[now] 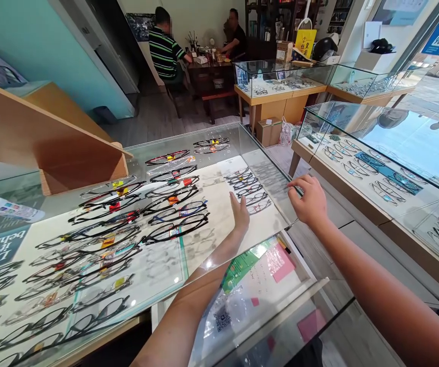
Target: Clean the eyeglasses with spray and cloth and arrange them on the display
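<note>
My left hand (241,213) is at the glass display case (225,131), beside a row of eyeglasses (247,183) on the white base. Its visible fingers are stretched out and apart, with nothing seen between them. My right hand (311,200) is at the case's right side, its fingers bent around the glass edge near the corner. Several more eyeglass frames (173,200) with coloured tags lie in columns on the left. Below my left forearm, a pulled-out drawer (311,279) holds papers, a green sheet (242,267) and a pink note (280,262).
A white bottle (9,208) and a wooden stand (84,171) are at the left. Another display case (372,204) with eyeglasses stands to the right. At the back, two people sit at a dark table (214,69). A cardboard box (269,132) is on the floor.
</note>
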